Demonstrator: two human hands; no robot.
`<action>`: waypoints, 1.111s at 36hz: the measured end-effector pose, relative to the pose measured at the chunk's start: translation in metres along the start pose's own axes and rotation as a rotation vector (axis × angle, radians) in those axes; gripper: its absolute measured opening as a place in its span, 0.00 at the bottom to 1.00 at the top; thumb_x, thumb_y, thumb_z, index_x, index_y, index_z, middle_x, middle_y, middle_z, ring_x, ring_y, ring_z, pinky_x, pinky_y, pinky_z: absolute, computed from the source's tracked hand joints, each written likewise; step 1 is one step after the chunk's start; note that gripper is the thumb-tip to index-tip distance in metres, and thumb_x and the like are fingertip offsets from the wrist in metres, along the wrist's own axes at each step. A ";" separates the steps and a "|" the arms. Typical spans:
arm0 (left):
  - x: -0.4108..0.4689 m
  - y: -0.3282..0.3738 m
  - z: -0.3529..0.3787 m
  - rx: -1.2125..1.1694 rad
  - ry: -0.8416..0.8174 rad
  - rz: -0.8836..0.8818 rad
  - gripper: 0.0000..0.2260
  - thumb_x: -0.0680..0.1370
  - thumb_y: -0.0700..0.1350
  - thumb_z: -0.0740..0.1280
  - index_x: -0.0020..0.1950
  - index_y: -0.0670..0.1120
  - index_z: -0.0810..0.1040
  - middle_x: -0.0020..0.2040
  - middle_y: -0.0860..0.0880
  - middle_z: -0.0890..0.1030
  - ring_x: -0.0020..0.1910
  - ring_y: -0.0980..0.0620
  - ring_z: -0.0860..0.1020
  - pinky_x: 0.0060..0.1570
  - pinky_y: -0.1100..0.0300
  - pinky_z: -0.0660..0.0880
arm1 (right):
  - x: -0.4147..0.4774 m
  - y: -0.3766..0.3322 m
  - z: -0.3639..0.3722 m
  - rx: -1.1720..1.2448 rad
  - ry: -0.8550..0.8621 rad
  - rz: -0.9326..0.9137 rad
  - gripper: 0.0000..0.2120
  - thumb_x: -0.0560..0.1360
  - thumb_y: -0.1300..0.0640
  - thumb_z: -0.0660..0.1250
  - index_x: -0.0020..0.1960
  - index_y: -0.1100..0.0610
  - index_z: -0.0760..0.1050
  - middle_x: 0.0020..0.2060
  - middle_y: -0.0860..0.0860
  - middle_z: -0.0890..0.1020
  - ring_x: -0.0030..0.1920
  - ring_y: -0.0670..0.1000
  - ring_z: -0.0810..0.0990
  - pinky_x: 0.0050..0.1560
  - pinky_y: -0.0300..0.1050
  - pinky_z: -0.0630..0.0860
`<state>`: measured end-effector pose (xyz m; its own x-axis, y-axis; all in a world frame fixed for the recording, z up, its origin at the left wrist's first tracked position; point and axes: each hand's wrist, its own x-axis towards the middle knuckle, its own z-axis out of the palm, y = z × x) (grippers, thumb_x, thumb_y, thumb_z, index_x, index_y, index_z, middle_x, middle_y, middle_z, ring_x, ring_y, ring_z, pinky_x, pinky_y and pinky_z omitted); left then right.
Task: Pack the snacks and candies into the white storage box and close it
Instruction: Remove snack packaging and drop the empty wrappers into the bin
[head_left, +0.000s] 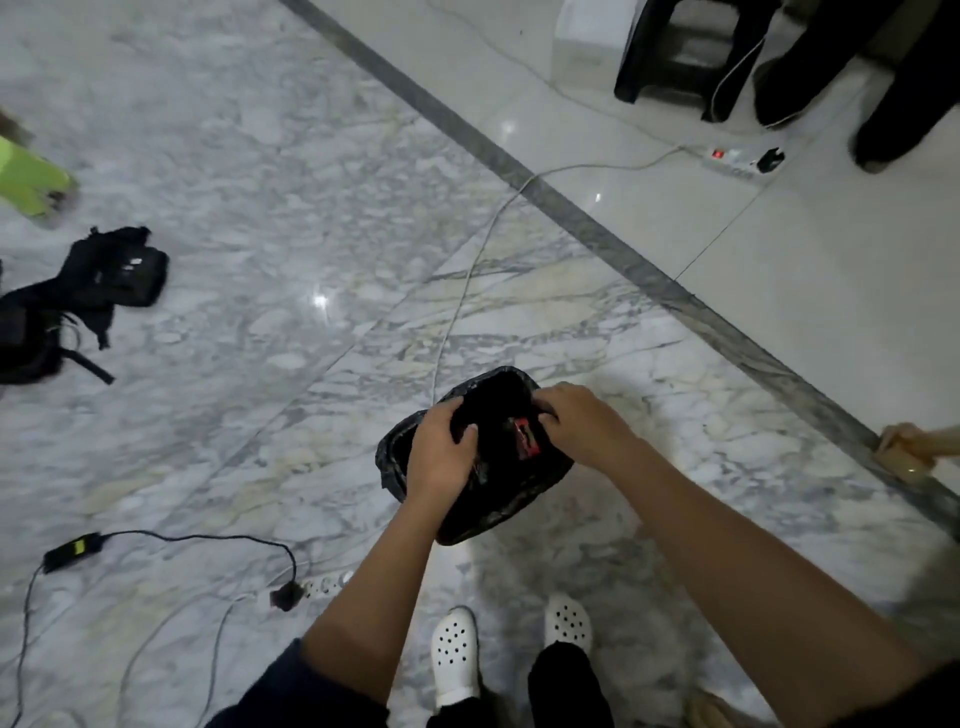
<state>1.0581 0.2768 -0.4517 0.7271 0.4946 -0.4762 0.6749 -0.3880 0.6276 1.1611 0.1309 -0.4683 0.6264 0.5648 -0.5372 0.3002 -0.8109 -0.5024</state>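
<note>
Here the marble floor (270, 218) fills the view, with a black bag (83, 291) lying far left and cables (467, 291) trailing across. Near the feet in white clogs (456, 657) stands a bin (467, 499) lined with black plastic. Both hands work at its mouth: the left hand (441, 457) curls shut on the liner, the right hand (582, 421) pinches it beside a small red packet (527, 439) inside.

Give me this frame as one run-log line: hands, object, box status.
left hand: gripping bag rim | right hand: at bag mouth | black plastic bag: held open over floor, red item inside | white storage box: not in view
</note>
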 end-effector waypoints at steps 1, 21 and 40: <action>-0.003 0.016 -0.008 0.026 -0.007 0.043 0.17 0.79 0.43 0.62 0.67 0.43 0.70 0.65 0.46 0.74 0.64 0.48 0.72 0.58 0.62 0.67 | -0.007 -0.006 -0.012 -0.006 0.031 0.008 0.18 0.80 0.57 0.56 0.69 0.56 0.67 0.66 0.54 0.70 0.66 0.56 0.69 0.61 0.52 0.71; -0.165 0.201 -0.078 0.607 -0.322 1.002 0.20 0.78 0.43 0.60 0.70 0.43 0.67 0.69 0.46 0.70 0.67 0.47 0.67 0.64 0.56 0.66 | -0.309 -0.079 -0.101 0.053 0.619 0.470 0.19 0.78 0.58 0.56 0.69 0.52 0.68 0.67 0.52 0.71 0.67 0.54 0.68 0.64 0.48 0.69; -0.556 0.159 -0.019 0.614 -0.723 1.781 0.22 0.78 0.47 0.60 0.72 0.48 0.62 0.73 0.49 0.63 0.72 0.49 0.59 0.69 0.53 0.60 | -0.710 -0.171 0.108 0.118 1.025 1.218 0.20 0.79 0.56 0.55 0.71 0.51 0.64 0.68 0.52 0.70 0.67 0.54 0.67 0.61 0.50 0.71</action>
<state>0.7583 -0.0454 -0.0755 0.3025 -0.9469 0.1086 -0.8824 -0.2351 0.4074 0.5870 -0.1145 -0.0743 0.6516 -0.7586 -0.0015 -0.7425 -0.6373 -0.2063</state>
